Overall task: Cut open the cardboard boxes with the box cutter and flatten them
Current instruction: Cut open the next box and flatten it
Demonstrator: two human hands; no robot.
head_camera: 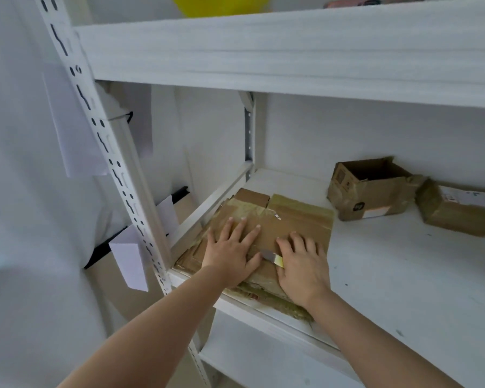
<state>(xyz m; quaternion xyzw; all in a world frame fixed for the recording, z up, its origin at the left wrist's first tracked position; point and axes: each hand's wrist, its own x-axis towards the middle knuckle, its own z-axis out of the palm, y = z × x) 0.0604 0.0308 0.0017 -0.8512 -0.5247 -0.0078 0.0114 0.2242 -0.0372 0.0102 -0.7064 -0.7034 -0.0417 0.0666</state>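
Observation:
A stack of flattened, taped cardboard (297, 217) lies at the left end of the white shelf (403, 275). My left hand (231, 253) presses flat on it with fingers spread. My right hand (303, 264) presses beside it, fingers stretched forward. The box cutter (272, 257), grey tip and yellow body, sticks out leftwards from under my right thumb, which pins it against the palm. An opened cardboard box (373, 189) lies on its side at the back right. A closed taped box (459, 210) with a white label sits to its right.
A slotted white upright (109, 152) of the rack stands left of the stack. The upper shelf board (291, 51) hangs overhead with a yellow object (221, 4) on it. White paper sheets (70, 127) hang at the left. A lower shelf (263, 357) shows below.

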